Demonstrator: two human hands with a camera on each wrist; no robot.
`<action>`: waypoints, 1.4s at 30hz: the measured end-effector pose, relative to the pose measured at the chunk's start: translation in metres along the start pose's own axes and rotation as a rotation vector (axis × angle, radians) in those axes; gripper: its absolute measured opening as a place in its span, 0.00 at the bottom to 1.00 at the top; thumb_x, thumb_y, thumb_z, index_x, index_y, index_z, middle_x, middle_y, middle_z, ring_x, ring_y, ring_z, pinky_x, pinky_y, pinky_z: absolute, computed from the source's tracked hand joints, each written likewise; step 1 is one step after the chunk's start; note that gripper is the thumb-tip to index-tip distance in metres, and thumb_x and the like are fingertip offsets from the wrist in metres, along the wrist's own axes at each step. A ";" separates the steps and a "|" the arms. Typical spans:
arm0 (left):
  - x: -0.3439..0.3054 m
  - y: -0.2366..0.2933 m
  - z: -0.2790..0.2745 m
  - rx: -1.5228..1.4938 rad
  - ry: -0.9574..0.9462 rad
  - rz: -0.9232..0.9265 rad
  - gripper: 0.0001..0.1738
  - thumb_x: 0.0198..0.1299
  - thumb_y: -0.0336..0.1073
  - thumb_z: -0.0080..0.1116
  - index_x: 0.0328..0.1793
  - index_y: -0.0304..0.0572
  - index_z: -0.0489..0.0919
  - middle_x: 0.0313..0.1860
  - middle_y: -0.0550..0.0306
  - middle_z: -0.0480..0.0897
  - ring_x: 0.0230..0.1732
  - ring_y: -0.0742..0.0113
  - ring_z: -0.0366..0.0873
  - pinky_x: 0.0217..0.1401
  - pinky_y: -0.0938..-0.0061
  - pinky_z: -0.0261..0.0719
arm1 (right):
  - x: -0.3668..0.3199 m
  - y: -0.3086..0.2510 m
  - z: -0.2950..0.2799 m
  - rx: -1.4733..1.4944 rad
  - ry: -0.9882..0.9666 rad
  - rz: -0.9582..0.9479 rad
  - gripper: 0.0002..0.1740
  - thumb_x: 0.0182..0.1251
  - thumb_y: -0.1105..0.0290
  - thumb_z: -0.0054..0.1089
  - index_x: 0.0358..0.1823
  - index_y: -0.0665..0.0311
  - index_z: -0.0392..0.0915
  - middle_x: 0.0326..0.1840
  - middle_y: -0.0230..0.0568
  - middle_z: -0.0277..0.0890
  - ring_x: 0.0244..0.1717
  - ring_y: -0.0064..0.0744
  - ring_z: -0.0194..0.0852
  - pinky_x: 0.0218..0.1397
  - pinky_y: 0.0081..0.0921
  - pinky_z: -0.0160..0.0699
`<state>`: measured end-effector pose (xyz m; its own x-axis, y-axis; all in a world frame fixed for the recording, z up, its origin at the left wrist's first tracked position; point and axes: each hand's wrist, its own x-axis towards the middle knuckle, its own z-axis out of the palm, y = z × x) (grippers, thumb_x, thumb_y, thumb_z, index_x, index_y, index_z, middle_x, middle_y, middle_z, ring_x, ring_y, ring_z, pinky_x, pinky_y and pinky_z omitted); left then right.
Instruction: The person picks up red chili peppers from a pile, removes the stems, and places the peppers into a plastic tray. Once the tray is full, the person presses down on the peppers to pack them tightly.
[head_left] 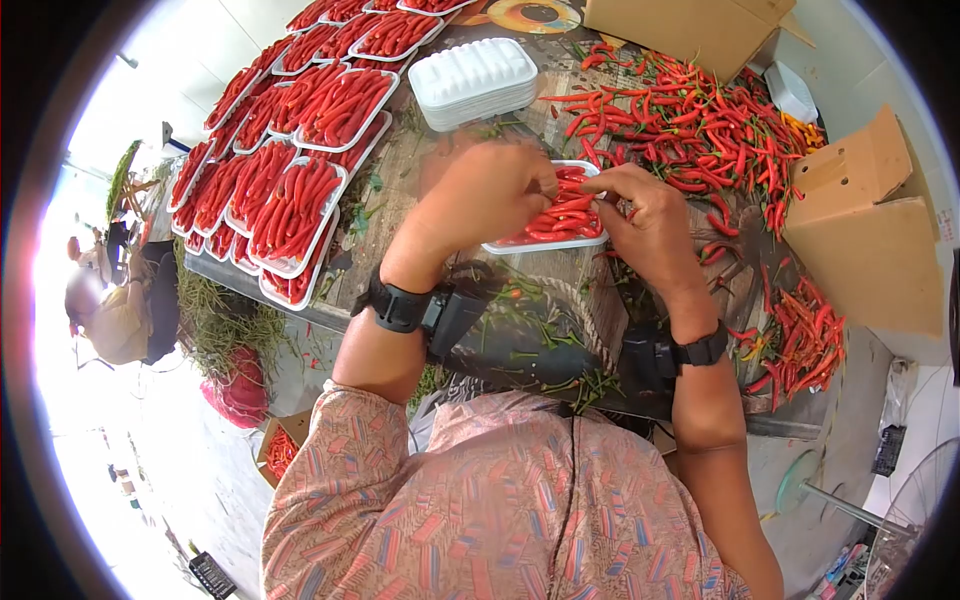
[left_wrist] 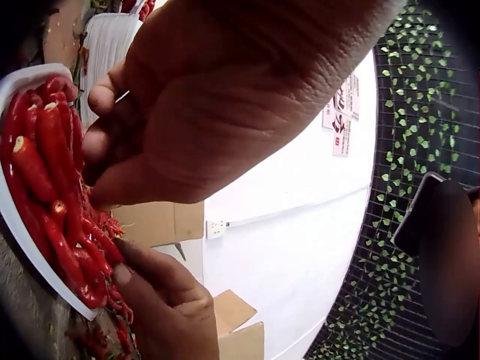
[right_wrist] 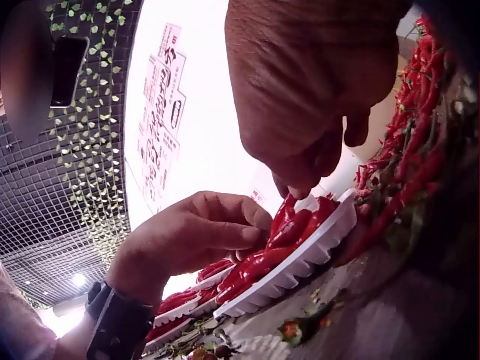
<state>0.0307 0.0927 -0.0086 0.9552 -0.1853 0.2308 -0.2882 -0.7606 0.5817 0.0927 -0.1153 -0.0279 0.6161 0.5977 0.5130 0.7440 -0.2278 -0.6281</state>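
A white tray (head_left: 553, 243) filled with red chili peppers (head_left: 566, 216) lies on the table in front of the person. The left hand (head_left: 490, 190) is over the tray's left side with its fingers curled. In the right wrist view, the thumb and forefinger of that left hand (right_wrist: 199, 236) come together at the peppers; I cannot tell if they hold one. From the right, the right hand (head_left: 648, 225) reaches in and pinches a chili pepper (right_wrist: 282, 215) at the tray's edge. Its thumb and forefinger also show low in the left wrist view.
Filled pepper trays (head_left: 300, 215) are stacked at the left. A pile of empty white trays (head_left: 475, 80) stands behind the work. Loose chili peppers (head_left: 700, 125) with green stems spread at the right, beside a cardboard box (head_left: 870, 225). Cut stems (head_left: 530, 330) litter the near edge.
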 end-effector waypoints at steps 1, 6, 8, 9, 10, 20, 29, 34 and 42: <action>0.000 0.000 0.000 0.000 -0.001 0.001 0.06 0.50 0.31 0.63 0.34 0.39 0.83 0.29 0.47 0.83 0.33 0.52 0.83 0.39 0.64 0.78 | 0.000 0.000 0.001 0.031 0.001 0.041 0.08 0.56 0.79 0.62 0.38 0.65 0.83 0.35 0.47 0.80 0.35 0.47 0.81 0.39 0.34 0.78; 0.001 0.003 -0.001 0.022 -0.060 -0.040 0.06 0.50 0.32 0.63 0.34 0.39 0.83 0.29 0.48 0.83 0.32 0.53 0.83 0.38 0.64 0.78 | 0.000 0.002 0.004 0.044 -0.001 0.086 0.07 0.56 0.79 0.62 0.37 0.66 0.83 0.34 0.48 0.79 0.34 0.47 0.80 0.38 0.34 0.77; 0.001 0.005 -0.001 0.023 -0.051 -0.046 0.06 0.50 0.32 0.63 0.34 0.39 0.83 0.29 0.48 0.83 0.31 0.53 0.82 0.38 0.64 0.78 | 0.001 0.003 0.006 0.033 0.022 0.057 0.07 0.55 0.79 0.62 0.36 0.67 0.82 0.33 0.48 0.79 0.34 0.47 0.80 0.38 0.34 0.77; 0.001 0.005 -0.001 0.023 -0.042 -0.052 0.06 0.50 0.33 0.64 0.34 0.39 0.83 0.29 0.48 0.83 0.31 0.53 0.82 0.37 0.64 0.78 | 0.001 0.003 0.006 0.033 0.022 0.057 0.07 0.55 0.79 0.62 0.36 0.67 0.82 0.33 0.48 0.79 0.34 0.47 0.80 0.38 0.34 0.77; 0.001 0.004 -0.001 0.023 -0.042 -0.052 0.06 0.50 0.33 0.64 0.34 0.39 0.83 0.29 0.48 0.83 0.31 0.53 0.82 0.37 0.64 0.78 | 0.001 0.003 0.006 0.033 0.017 0.074 0.06 0.56 0.79 0.62 0.36 0.67 0.82 0.32 0.48 0.78 0.34 0.48 0.79 0.38 0.35 0.77; 0.003 0.002 0.005 0.078 0.000 -0.007 0.07 0.49 0.33 0.65 0.33 0.39 0.81 0.28 0.48 0.82 0.31 0.51 0.81 0.36 0.62 0.77 | -0.001 0.010 0.009 -0.041 -0.015 0.034 0.07 0.58 0.77 0.62 0.38 0.68 0.83 0.36 0.44 0.82 0.37 0.37 0.82 0.41 0.29 0.78; 0.002 0.003 0.005 0.081 0.033 0.012 0.06 0.49 0.32 0.64 0.33 0.40 0.81 0.27 0.48 0.82 0.30 0.51 0.81 0.35 0.62 0.76 | -0.001 0.014 -0.006 -0.165 0.000 -0.007 0.07 0.57 0.77 0.62 0.38 0.67 0.83 0.37 0.47 0.82 0.39 0.46 0.82 0.44 0.33 0.79; 0.003 0.001 0.005 0.057 0.069 0.025 0.06 0.51 0.33 0.61 0.33 0.40 0.81 0.27 0.48 0.82 0.29 0.51 0.81 0.35 0.63 0.76 | -0.008 0.020 -0.064 -0.418 0.050 0.251 0.08 0.56 0.74 0.59 0.37 0.63 0.84 0.37 0.49 0.81 0.42 0.52 0.81 0.47 0.42 0.78; 0.004 -0.002 0.009 0.073 0.111 0.036 0.06 0.52 0.32 0.59 0.35 0.38 0.82 0.30 0.46 0.82 0.32 0.50 0.82 0.37 0.63 0.77 | -0.044 0.041 -0.095 -0.767 -0.128 0.572 0.09 0.55 0.74 0.67 0.39 0.67 0.83 0.40 0.51 0.82 0.42 0.52 0.81 0.47 0.42 0.77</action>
<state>0.0353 0.0878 -0.0154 0.9299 -0.1461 0.3376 -0.3121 -0.7990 0.5139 0.1207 -0.2240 -0.0203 0.9388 0.3091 0.1518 0.3343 -0.9238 -0.1865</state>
